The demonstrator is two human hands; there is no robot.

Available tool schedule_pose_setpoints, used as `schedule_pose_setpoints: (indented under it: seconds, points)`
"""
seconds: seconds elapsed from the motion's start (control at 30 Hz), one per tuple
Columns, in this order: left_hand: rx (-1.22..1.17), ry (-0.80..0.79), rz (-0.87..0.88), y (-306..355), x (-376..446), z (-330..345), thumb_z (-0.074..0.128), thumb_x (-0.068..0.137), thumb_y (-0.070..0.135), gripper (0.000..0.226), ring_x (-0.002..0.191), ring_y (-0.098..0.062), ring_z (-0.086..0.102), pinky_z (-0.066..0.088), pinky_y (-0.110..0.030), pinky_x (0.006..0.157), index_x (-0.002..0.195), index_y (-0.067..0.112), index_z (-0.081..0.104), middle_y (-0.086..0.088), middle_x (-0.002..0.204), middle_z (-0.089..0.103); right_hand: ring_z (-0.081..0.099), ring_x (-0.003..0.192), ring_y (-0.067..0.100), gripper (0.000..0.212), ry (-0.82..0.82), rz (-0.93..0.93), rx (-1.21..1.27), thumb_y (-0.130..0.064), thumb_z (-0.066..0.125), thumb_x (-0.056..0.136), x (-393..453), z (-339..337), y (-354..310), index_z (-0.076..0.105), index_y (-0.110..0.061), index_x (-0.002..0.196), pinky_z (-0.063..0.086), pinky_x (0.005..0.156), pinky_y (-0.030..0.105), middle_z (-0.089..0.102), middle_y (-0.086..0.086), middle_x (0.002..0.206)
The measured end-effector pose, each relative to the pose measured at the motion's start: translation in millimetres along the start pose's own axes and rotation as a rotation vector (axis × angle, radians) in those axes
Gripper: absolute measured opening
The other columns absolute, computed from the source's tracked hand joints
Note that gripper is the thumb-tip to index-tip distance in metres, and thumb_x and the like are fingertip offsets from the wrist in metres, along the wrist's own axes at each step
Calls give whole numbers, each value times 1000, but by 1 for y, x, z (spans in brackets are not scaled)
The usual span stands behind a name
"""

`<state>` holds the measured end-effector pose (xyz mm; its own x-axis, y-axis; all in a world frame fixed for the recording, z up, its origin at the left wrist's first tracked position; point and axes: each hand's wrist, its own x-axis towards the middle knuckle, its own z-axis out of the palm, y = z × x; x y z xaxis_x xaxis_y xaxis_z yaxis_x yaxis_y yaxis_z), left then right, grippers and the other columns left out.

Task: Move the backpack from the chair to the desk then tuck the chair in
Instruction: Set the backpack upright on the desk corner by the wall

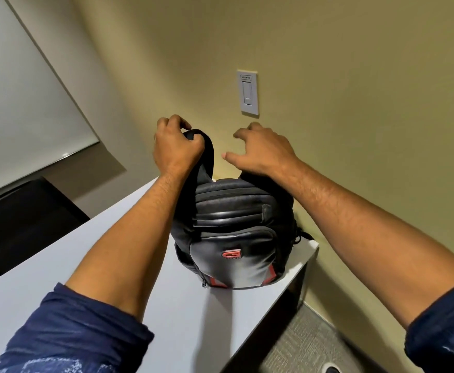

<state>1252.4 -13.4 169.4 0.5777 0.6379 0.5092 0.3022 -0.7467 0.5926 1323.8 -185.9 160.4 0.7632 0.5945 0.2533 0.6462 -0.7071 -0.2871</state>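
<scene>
The backpack (236,235) stands upright on the desk (128,238), near the desk's far right corner and close to the wall. The left hand (177,146) is closed around the strap (204,157) that rises in a loop from the bag's top. The right hand (263,152) hovers just above the bag's top right, fingers spread and curled, holding nothing.

The bag looks like soft padded fabric with a smooth, slightly glossy front panel. It keeps its shape standing, so it is probably partly filled — moderate weight at a guess, not fragile. The shiny panel would likely be slippery under a flat palm; the strap or top handle is the surer place to take hold, and the strap bends freely, so the body would swing if lifted by it alone. A second hand on the top or side would steady it.

Writing is sparse. A red logo (231,254) sits on the front panel, with small lettering beneath it too blurred to read; red trim marks the lower corners. The wall switch (248,92) carries a small label at its top, also illegible.

The move to the desk seems done — the chair is not clearly in view, though a dark shape (23,219) lies beyond the desk at left.
</scene>
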Motion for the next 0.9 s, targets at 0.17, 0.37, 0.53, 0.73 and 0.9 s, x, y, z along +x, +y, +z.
schedule_pose_setpoints:
  seconds: [0.17,0.37,0.53,0.73,0.9]
  points:
    - [10,-111,42,-12,-7,7,61,83,24,29,111,-25,58,52,-36,88,110,14,64,-6,121,58,62,111,10,84,-238,-287,73,-88,54,76,-22,-3,-6,54,-38,143,50,88,38,64,-14,129]
    - [102,-494,97,-35,-21,19,63,91,39,29,106,-22,66,50,-30,86,105,16,73,-6,115,72,60,112,9,85,-359,-453,-33,-87,63,71,-32,11,5,55,-41,142,43,99,39,61,-16,128]
    - [-28,-657,138,-43,-28,6,58,84,72,51,87,-7,72,58,-36,84,96,26,76,8,93,78,59,107,12,72,-281,-476,-75,-89,53,75,-30,19,14,65,-41,128,41,94,39,63,-16,117]
    - [74,-667,350,-50,-46,-16,53,78,85,67,98,-13,67,56,-40,88,116,32,67,10,107,72,55,115,16,61,-25,-379,-10,-79,56,83,-26,31,20,66,-40,128,36,88,35,63,-13,123]
    - [254,-604,487,-56,-57,-16,44,92,73,55,108,-22,64,53,-45,90,127,33,60,4,120,69,55,114,17,48,73,-451,102,-59,61,94,-39,49,20,65,-33,134,36,96,38,64,-7,123]
